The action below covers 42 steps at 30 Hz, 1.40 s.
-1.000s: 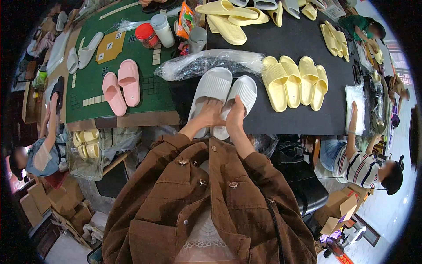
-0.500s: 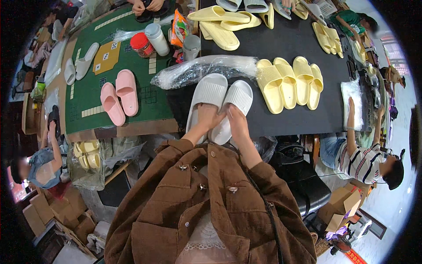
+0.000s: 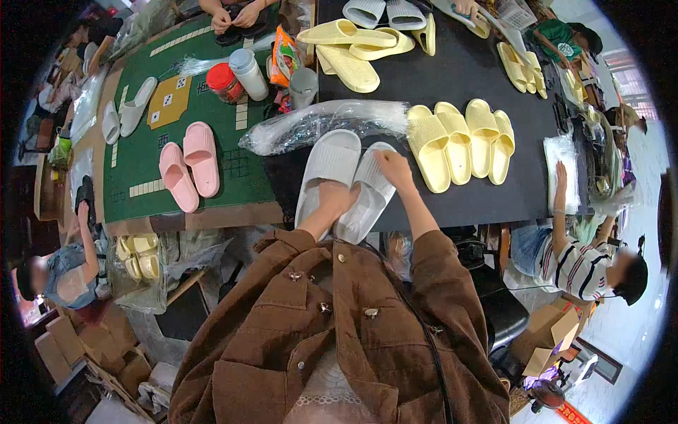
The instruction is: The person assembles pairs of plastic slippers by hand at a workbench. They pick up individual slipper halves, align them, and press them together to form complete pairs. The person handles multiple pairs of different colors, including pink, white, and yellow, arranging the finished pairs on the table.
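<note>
Two light grey slide slippers stand side by side in front of me at the table's near edge, toes pointing away. Into the left grey slide (image 3: 332,150) reaches my left hand (image 3: 339,196), its fingers partly hidden below the strap and its thumb side against the right grey slide (image 3: 367,212). It looks closed on the slides. My right hand (image 3: 393,170) has bent fingers pressed at the outer edge of the right slide's strap. Just beyond the toes lies a bundle of clear plastic bags (image 3: 318,127). Several yellow slides (image 3: 458,145) stand in a row to the right.
A pink pair (image 3: 189,166) sits on the green mat (image 3: 247,180) at left. Beyond are a red-lidded jar (image 3: 224,83), a bottle (image 3: 248,74), a cup (image 3: 304,88) and piled yellow slides (image 3: 353,60). Co-workers sit around the table; one hand (image 3: 561,177) rests on plastic bags at right.
My right hand has moved from between the two slides, near my left hand, to the outer edge of the right slide's strap. My left hand stays at the left slide.
</note>
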Tool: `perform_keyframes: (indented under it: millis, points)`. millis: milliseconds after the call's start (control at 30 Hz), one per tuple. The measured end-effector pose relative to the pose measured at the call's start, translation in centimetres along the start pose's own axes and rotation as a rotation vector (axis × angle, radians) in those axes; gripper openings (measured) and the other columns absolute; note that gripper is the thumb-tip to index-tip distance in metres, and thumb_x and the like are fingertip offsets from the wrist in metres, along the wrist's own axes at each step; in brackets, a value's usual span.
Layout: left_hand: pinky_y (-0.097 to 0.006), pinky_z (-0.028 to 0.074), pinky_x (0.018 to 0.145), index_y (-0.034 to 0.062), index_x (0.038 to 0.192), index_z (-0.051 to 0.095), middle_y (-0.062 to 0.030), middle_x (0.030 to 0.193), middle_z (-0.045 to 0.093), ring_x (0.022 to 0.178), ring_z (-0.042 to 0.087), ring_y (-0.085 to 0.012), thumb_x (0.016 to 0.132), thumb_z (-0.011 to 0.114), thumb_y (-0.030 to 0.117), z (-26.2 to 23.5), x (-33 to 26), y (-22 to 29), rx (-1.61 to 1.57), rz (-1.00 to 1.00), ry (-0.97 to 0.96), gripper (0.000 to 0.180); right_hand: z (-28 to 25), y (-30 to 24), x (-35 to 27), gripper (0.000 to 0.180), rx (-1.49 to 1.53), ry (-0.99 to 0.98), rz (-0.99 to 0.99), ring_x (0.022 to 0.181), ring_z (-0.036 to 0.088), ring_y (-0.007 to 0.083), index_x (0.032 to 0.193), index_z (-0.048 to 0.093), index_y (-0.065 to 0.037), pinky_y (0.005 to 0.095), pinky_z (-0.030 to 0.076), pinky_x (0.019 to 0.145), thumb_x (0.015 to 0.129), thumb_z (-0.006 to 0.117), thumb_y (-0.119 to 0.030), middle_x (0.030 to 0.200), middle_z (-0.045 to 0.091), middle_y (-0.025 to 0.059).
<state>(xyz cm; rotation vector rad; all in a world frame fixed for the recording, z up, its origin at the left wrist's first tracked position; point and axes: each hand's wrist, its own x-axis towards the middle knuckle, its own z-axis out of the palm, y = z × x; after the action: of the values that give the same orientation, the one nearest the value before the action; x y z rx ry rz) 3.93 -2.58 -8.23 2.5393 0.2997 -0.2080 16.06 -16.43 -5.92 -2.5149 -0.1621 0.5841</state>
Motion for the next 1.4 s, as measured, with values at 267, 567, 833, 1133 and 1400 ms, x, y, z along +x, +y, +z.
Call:
perform_keyframes:
  millis: [267,567,833,1133,1400]
  points:
    - [-0.044,0.05,0.076,-0.0038,0.084,0.067,-0.0253,0.081,0.065,0.079,0.064,-0.0386,0.087,0.042,0.053,-0.5,0.4,-0.6,0.028,-0.014,-0.128,0.062,1.3,-2.2,1.0,0.03,0.011,0.078,-0.058,0.088,0.063,0.0326,0.09,0.067,-0.008,0.0423,0.049,0.077,0.08,0.06,-0.035,0.091,0.066,0.0166]
    - [-0.045,0.048,0.079,-0.0057,0.075,0.067,-0.0253,0.076,0.065,0.081,0.063,-0.0398,0.088,0.041,0.053,-0.5,0.4,-1.3,-0.07,0.047,-0.093,0.066,2.6,-3.8,0.7,0.02,0.336,0.173,-0.359,0.074,0.064,0.0229,0.088,0.064,0.0,0.0342,0.05,0.069,0.08,0.067,-0.018,0.082,0.066,0.0148]
    - [-0.043,0.042,0.091,-0.0047,0.099,0.063,-0.0258,0.101,0.061,0.099,0.058,-0.0377,0.09,0.038,0.052,-0.6,1.3,-2.1,0.005,0.074,-0.357,0.063,1.9,-5.2,2.0,0.037,0.071,0.021,-0.257,0.065,0.063,0.0237,0.077,0.065,0.001,0.036,0.049,0.063,0.074,0.072,-0.035,0.067,0.064,0.0143]
    - [-0.043,0.04,0.093,-0.0048,0.113,0.056,-0.0265,0.109,0.059,0.103,0.056,-0.0391,0.088,0.044,0.05,-2.3,1.2,-1.0,-0.005,0.052,-0.381,0.062,2.5,-4.1,3.3,0.038,0.061,-0.044,-0.241,0.062,0.064,0.0201,0.077,0.064,0.003,0.0332,0.049,0.06,0.081,0.066,-0.034,0.067,0.065,0.013]
    - [-0.044,0.045,0.08,-0.0014,0.088,0.061,-0.0208,0.094,0.062,0.086,0.058,-0.0388,0.082,0.059,0.039,-4.6,-1.7,-1.4,0.005,0.238,-0.071,0.041,0.8,-3.8,1.0,0.024,0.519,0.24,-0.224,0.061,0.063,0.0177,0.086,0.054,0.004,0.0296,0.047,0.055,0.091,0.054,-0.019,0.072,0.064,0.0122]
